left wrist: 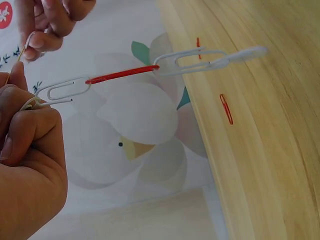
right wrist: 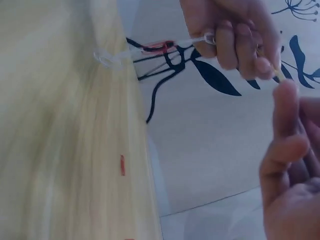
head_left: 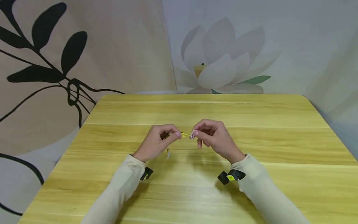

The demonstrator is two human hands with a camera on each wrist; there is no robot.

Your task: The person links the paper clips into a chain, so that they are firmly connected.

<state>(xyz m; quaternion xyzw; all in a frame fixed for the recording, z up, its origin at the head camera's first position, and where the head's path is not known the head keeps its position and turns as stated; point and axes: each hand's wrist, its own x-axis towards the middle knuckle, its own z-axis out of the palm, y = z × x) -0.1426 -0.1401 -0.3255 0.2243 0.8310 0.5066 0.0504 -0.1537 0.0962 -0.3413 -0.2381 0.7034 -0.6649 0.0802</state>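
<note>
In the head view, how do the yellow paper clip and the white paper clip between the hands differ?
The left hand pinches the yellow paper clip; the right hand pinches the white paper clip. The yellow one lies roughly level, while the white one slants steeply. Both are held above the table; whether they are linked is too small to tell.
</note>
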